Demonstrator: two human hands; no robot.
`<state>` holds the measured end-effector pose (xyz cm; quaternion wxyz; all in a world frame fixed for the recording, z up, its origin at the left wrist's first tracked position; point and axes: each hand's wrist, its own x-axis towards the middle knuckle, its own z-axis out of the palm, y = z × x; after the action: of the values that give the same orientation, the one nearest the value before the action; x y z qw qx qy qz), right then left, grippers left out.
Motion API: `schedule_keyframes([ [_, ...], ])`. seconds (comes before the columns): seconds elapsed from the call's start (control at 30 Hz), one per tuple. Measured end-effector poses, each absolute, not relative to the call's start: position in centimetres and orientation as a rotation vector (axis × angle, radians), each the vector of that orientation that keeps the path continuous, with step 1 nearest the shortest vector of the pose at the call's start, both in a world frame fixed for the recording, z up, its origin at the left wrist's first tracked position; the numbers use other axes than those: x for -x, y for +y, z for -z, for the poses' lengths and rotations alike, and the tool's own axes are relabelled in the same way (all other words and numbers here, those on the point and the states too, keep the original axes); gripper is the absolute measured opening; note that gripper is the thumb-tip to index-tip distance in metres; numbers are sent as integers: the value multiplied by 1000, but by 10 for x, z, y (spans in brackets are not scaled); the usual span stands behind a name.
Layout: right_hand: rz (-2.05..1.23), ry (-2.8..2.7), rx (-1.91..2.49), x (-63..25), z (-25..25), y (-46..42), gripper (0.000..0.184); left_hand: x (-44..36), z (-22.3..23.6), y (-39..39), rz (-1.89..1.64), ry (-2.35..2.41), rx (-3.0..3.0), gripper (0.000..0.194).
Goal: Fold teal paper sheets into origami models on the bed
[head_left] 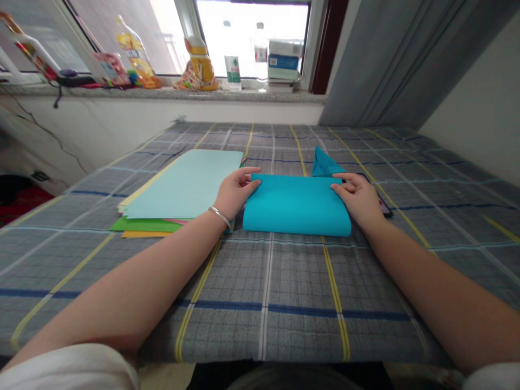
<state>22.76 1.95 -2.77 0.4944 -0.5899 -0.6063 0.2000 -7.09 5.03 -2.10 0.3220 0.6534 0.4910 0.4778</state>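
Observation:
A bright blue sheet of paper (pixel 296 206) lies bent over on the bed-like checked cloth, its rounded, uncreased bend toward me. My left hand (pixel 238 189) pinches its far left corner between thumb and fingers; a silver bangle circles that wrist. At the far right corner, my right hand (pixel 357 195) grips the same sheet in a similar pinch. Just behind the sheet stands a folded blue paper piece (pixel 325 162) with a pointed top. Left of the sheet, next to my left hand, is a stack of coloured paper (pixel 187 184), pale blue on top, with green, yellow and orange edges showing.
A dark-edged phone (pixel 385 208) lies partly hidden behind my right hand. The grey checked cloth (pixel 300 276) covers the whole surface. Beyond it, a windowsill (pixel 162 93) holds bottles, packets and boxes. A grey curtain (pixel 377 59) hangs at the right.

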Motion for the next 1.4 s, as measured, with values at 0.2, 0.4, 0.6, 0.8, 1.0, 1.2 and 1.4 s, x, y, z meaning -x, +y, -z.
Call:
schedule_keyframes([
  [0.2, -493, -1474, 1436, -229, 30, 22, 36, 70, 20, 49, -1230, 1338, -1690, 39],
  [0.4, -479, -1533, 1418, -232, 34, 25, 38, 70, 21, 50, -1223, 1346, -1713, 42],
  [0.6, -456, -1566, 1466, -233, 35, 27, 34, 73, 24, 55, -1185, 1427, -1806, 35],
  [0.8, -600, -1611, 1643, -234, 37, 43, 30, 76, 22, 70, -945, 1542, -1925, 30],
  [1.0, -618, -1713, 1800, -232, 30, 64, 29, 71, 15, 94, -707, 1661, -1942, 23],
  [1.2, -484, -1864, 1880, -233, 28, 80, 27, 67, 11, 109, -451, 1775, -2088, 21],
  [1.4, -498, -1850, 1911, -231, 28, 78, 27, 63, 17, 110, -388, 1813, -2204, 23],
])
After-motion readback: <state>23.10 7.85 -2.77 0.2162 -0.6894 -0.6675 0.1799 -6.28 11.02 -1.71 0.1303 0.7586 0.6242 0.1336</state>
